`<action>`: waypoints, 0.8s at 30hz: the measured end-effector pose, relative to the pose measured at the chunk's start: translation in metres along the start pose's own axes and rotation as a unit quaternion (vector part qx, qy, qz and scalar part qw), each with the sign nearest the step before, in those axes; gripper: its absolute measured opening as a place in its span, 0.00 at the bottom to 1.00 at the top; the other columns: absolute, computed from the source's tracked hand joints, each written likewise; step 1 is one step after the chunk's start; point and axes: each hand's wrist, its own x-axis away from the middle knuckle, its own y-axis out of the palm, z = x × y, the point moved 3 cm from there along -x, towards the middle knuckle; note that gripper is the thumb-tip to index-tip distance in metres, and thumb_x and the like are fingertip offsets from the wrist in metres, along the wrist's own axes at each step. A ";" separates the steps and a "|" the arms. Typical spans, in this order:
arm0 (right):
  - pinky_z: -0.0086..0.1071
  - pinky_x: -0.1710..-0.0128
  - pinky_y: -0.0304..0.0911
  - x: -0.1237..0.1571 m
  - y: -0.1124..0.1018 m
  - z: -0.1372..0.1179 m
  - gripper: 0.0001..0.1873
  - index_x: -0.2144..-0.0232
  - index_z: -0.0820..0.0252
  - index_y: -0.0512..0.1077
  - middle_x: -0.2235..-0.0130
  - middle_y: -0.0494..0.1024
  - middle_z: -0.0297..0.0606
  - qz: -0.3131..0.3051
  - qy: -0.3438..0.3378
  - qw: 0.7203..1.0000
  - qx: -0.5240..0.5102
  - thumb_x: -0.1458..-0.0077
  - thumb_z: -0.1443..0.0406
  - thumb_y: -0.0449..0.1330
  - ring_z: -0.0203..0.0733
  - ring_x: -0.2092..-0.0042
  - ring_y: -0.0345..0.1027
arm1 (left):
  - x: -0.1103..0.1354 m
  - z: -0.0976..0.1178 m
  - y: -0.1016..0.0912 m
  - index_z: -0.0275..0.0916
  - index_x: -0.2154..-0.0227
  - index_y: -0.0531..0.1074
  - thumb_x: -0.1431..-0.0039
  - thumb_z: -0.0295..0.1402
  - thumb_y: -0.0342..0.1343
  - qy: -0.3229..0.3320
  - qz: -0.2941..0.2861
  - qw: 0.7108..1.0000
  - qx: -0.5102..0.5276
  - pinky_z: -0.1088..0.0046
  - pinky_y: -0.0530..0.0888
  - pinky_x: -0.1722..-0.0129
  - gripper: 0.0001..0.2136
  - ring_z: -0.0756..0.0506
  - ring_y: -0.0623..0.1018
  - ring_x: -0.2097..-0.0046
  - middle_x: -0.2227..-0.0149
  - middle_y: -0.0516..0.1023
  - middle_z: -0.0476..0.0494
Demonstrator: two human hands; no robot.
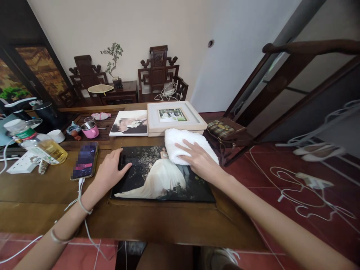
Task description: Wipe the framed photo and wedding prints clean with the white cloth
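A dark photo panel (pixel 157 180) with a glossy look lies flat on the wooden table; it pictures a person in a long pale gown. My left hand (pixel 112 167) rests at its left edge, thumb spread over the surface and fingers pointing away from me. Over the panel's upper right corner is a folded white towel (pixel 174 144). My right hand (pixel 198 159) lies flat on that towel with its fingers spread, covering part of the picture. Just left of my left hand is a phone (pixel 86 159) with a lit screen and a white cable plugged in.
Behind the panel are a pale framed photo (pixel 194 112) and a smaller photo board (pixel 129 129). A pink mug (pixel 90 130), a tilted bottle (pixel 47 148) and a power strip (pixel 22 163) stand on the left. A wooden chair (pixel 281 84) holding a bag (pixel 225 128) is at right; cables (pixel 306 195) trail on the floor.
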 end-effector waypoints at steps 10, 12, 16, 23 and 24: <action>0.61 0.45 0.55 -0.006 0.005 -0.004 0.35 0.55 0.59 0.75 0.38 0.62 0.44 -0.010 0.002 1.000 -0.001 0.62 0.85 0.48 0.63 0.37 0.49 | 0.016 0.006 0.023 0.38 0.42 0.60 0.38 0.45 0.51 0.118 -0.012 0.983 0.137 0.49 0.54 0.37 0.25 0.36 0.44 0.32 0.32 0.45 0.36; 0.61 0.44 0.55 -0.006 0.005 -0.004 0.35 0.55 0.59 0.75 0.38 0.63 0.44 -0.009 0.002 1.000 -0.004 0.63 0.85 0.48 0.62 0.37 0.50 | 0.018 0.008 0.023 0.38 0.41 0.60 0.38 0.45 0.50 0.116 -0.027 0.982 0.144 0.48 0.55 0.37 0.25 0.37 0.47 0.32 0.33 0.51 0.37; 0.61 0.44 0.55 -0.007 0.006 -0.004 0.34 0.55 0.58 0.75 0.38 0.63 0.44 -0.002 0.003 1.000 -0.007 0.62 0.85 0.49 0.62 0.37 0.50 | 0.019 0.009 0.024 0.39 0.39 0.57 0.38 0.47 0.49 0.106 -0.049 0.984 0.138 0.45 0.55 0.38 0.28 0.36 0.49 0.32 0.34 0.54 0.37; 0.63 0.45 0.55 -0.011 0.003 -0.004 0.35 0.56 0.59 0.75 0.39 0.64 0.45 0.002 -0.001 1.000 -0.024 0.63 0.85 0.48 0.61 0.37 0.50 | 0.012 0.005 0.026 0.42 0.38 0.56 0.39 0.49 0.49 0.090 -0.065 0.984 0.140 0.44 0.54 0.38 0.29 0.36 0.49 0.32 0.34 0.55 0.38; 0.63 0.45 0.54 -0.009 0.000 -0.007 0.35 0.56 0.59 0.75 0.39 0.64 0.45 -0.001 -0.006 0.999 -0.036 0.64 0.85 0.48 0.61 0.36 0.50 | 0.012 0.004 0.026 0.42 0.38 0.56 0.39 0.49 0.49 0.083 -0.064 0.984 0.145 0.45 0.54 0.38 0.29 0.37 0.49 0.32 0.34 0.55 0.38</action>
